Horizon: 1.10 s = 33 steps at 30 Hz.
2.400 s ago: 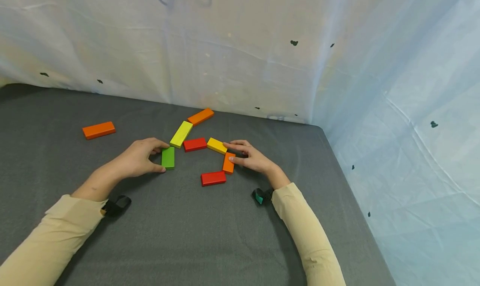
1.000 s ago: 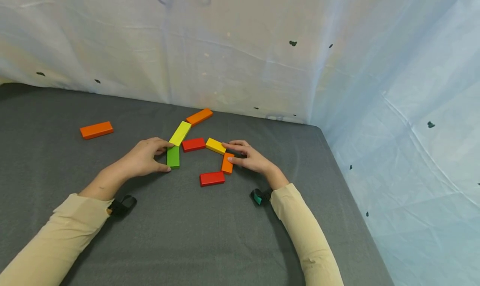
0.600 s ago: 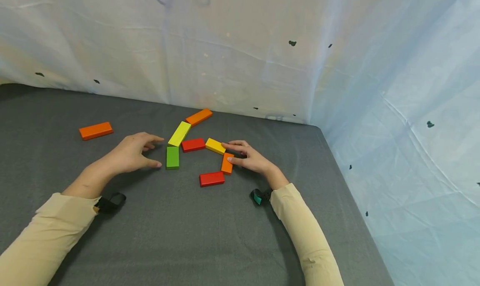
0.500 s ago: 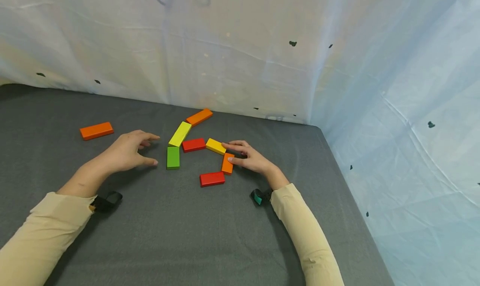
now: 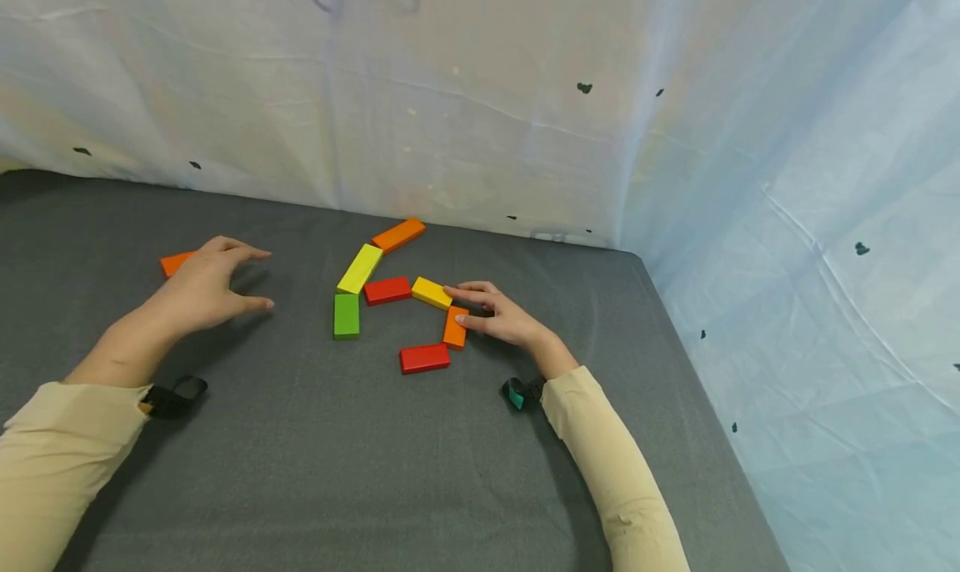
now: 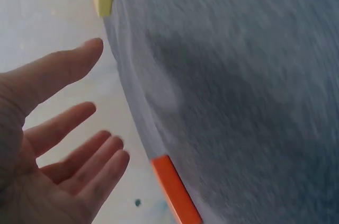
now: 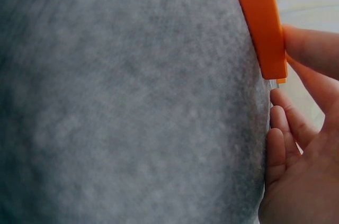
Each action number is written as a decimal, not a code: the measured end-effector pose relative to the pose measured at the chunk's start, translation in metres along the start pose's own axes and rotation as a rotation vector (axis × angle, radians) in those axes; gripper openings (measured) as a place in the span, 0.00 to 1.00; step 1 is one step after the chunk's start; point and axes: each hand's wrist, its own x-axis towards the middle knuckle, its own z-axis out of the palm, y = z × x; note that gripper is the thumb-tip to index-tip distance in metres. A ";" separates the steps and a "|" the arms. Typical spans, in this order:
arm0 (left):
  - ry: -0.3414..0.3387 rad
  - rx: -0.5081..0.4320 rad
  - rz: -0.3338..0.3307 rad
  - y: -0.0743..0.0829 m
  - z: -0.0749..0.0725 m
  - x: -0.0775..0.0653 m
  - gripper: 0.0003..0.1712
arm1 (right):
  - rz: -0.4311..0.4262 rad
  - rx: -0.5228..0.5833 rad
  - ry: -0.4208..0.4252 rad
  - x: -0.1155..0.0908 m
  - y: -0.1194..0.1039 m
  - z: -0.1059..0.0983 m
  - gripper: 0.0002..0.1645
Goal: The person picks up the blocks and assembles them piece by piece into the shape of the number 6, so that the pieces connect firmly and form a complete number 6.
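Observation:
My left hand (image 5: 198, 288) hovers over the left of the cloth with fingers spread and nothing in them. It partly hides an orange block (image 5: 175, 263), whose long side shows in the left wrist view. With the thumb, my right hand (image 5: 512, 318) touches a smaller orange block (image 5: 454, 330); its index fingertip lies on a yellow block (image 5: 429, 291). A red block (image 5: 387, 291) sits left of the yellow one, and another red block (image 5: 424, 358) lies below. Further left, a green block (image 5: 347, 317), a lime-yellow block (image 5: 360, 268) and an orange block (image 5: 399, 235) form a curved line.
Grey cloth (image 5: 375, 464) covers the table. A pale plastic sheet (image 5: 480, 97) rises along the back, and another sheet (image 5: 847, 322) hangs at the right edge. Black straps (image 5: 174, 398) hang at the wrists.
My left hand pushed the green block right, up against the lime-yellow block, then let go and moved left toward the far orange block. The right hand has stayed in place.

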 end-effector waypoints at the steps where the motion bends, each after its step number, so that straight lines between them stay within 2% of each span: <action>1: 0.014 -0.009 -0.007 -0.003 -0.001 -0.001 0.42 | 0.001 -0.001 0.001 0.000 0.000 0.000 0.32; 11: 0.071 -0.022 -0.122 -0.025 -0.010 -0.003 0.46 | -0.002 0.003 -0.002 -0.001 0.001 0.000 0.32; 18: 0.054 -0.005 -0.148 -0.036 -0.013 -0.007 0.49 | -0.001 0.009 -0.006 -0.002 -0.002 0.000 0.32; 23: 0.017 0.009 -0.165 -0.038 -0.015 -0.010 0.51 | -0.005 0.007 -0.002 -0.002 -0.001 0.000 0.32; 33: 0.027 0.060 -0.207 -0.040 -0.013 -0.013 0.50 | -0.030 0.041 -0.005 0.000 0.003 0.000 0.33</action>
